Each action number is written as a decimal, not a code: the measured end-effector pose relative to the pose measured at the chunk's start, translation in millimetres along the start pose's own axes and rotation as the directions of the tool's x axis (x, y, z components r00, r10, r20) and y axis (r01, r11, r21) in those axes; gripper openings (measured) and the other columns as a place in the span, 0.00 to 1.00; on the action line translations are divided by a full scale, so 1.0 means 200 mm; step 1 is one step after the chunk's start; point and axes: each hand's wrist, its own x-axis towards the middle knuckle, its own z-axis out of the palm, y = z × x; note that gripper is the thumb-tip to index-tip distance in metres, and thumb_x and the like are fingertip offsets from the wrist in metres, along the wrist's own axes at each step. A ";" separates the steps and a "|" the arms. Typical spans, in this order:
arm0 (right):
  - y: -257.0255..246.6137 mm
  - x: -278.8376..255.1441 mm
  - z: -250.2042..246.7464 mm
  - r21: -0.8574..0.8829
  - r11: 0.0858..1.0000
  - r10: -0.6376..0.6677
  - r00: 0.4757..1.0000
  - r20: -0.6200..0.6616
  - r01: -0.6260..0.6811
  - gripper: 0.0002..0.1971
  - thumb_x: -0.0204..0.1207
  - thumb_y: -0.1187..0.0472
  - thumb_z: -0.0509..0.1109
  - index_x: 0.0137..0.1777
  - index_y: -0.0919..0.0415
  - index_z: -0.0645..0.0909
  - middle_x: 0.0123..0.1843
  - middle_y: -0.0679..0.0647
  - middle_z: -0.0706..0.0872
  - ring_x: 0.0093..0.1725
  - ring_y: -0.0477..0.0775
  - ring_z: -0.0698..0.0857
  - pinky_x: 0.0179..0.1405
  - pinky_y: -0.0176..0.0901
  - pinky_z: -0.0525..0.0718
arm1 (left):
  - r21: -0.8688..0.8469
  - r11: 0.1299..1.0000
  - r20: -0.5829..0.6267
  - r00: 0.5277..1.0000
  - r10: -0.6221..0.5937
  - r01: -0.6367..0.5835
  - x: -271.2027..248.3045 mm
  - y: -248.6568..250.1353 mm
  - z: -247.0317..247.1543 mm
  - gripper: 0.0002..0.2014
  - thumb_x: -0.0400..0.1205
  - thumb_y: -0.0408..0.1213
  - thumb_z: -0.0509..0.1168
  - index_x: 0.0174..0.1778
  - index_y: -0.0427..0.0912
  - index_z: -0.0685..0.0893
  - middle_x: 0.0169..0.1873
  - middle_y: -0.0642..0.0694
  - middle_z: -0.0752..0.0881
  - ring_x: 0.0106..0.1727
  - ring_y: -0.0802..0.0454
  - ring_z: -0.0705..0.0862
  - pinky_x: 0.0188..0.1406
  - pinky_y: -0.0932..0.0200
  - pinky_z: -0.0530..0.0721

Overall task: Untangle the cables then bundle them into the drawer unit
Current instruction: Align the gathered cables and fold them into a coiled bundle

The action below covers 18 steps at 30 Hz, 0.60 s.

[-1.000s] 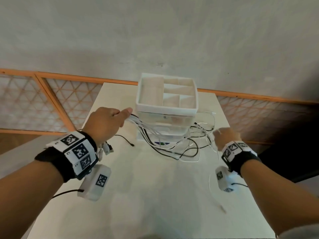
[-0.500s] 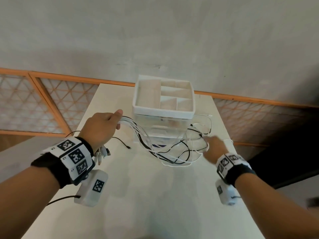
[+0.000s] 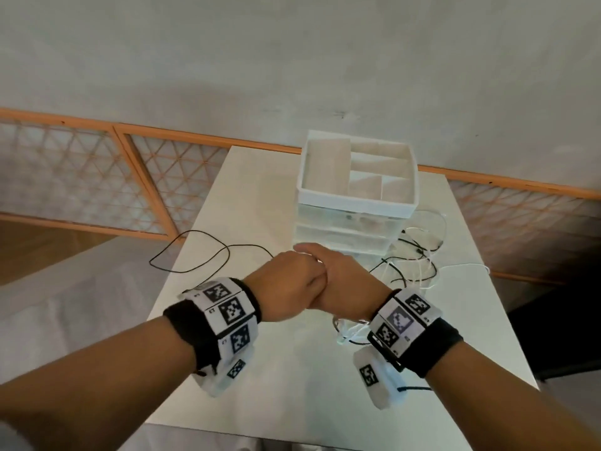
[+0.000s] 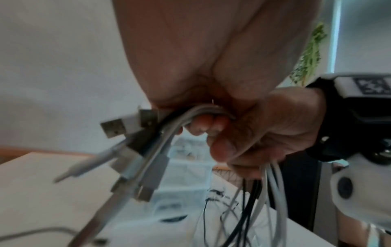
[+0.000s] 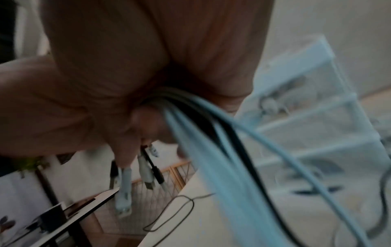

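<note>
A white drawer unit [image 3: 354, 219] with a divided tray on top stands at the back of the white table [image 3: 253, 196]. In front of it my left hand [image 3: 286, 281] and right hand [image 3: 348, 281] are pressed together, both gripping one bundle of white and black cables [image 4: 184, 115]. USB plugs [image 4: 127, 127] stick out past my left hand [image 4: 190, 58]. My right hand [image 4: 264, 127] wraps the same strands, which hang down from it [image 5: 211, 150]. More tangled cable [image 3: 413, 265] lies on the table right of the unit. A thin black cable [image 3: 195, 252] loops over the left table edge.
An orange lattice railing [image 3: 81, 177] runs behind and left of the table, with a grey wall above. The table's right edge [image 3: 487, 288] borders a dark drop. The drawer unit [image 5: 317, 117] stands close ahead of my right hand [image 5: 148, 50].
My right hand moved left and my left hand came in, so they now meet and grip the bundle together. The cables were gathered up from the table, and the black cable now loops at the left.
</note>
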 end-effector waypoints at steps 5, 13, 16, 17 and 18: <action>0.14 0.09 0.13 -0.187 0.966 0.184 0.983 0.002 -0.181 0.13 0.80 0.51 0.70 0.43 0.60 0.86 0.39 0.52 0.88 0.43 0.54 0.85 0.44 0.44 0.80 | -0.088 0.983 -0.186 0.967 -0.176 0.162 -0.22 -0.32 0.13 0.22 0.83 0.53 0.57 0.69 0.48 0.80 0.56 0.50 0.80 0.59 0.51 0.77 0.61 0.55 0.74; 0.20 0.14 0.21 0.283 0.892 0.388 0.918 -0.083 -0.351 0.14 0.78 0.55 0.73 0.38 0.66 0.85 0.16 0.42 0.72 0.18 0.44 0.67 0.30 0.43 0.68 | 0.035 0.583 -0.101 0.583 -0.806 0.812 -0.46 -0.96 0.20 0.19 0.81 0.42 0.61 0.67 0.40 0.80 0.65 0.37 0.80 0.64 0.37 0.80 0.61 0.47 0.81; 0.18 0.17 0.25 0.297 0.886 0.396 0.914 -0.084 -0.357 0.10 0.77 0.54 0.73 0.38 0.59 0.87 0.16 0.42 0.73 0.18 0.43 0.69 0.30 0.41 0.69 | 0.042 0.564 -0.087 0.566 -0.820 0.824 -0.40 -1.02 0.23 0.21 0.82 0.41 0.60 0.71 0.40 0.77 0.69 0.37 0.78 0.68 0.37 0.78 0.65 0.45 0.80; 0.17 0.17 0.26 0.308 0.884 0.393 0.916 -0.080 -0.352 0.10 0.78 0.55 0.72 0.39 0.58 0.88 0.16 0.41 0.73 0.17 0.41 0.69 0.29 0.40 0.69 | 0.062 0.559 -0.075 0.562 -0.823 0.827 -0.38 -1.03 0.25 0.21 0.82 0.41 0.60 0.71 0.40 0.77 0.69 0.37 0.78 0.68 0.37 0.78 0.65 0.45 0.80; 0.17 0.16 0.26 0.320 0.881 0.390 0.917 -0.079 -0.347 0.09 0.78 0.55 0.72 0.38 0.57 0.88 0.16 0.41 0.73 0.16 0.41 0.69 0.28 0.40 0.68 | 0.094 0.555 -0.065 0.562 -0.825 0.826 -0.37 -1.04 0.27 0.21 0.82 0.42 0.61 0.70 0.40 0.78 0.69 0.37 0.77 0.68 0.37 0.77 0.65 0.44 0.80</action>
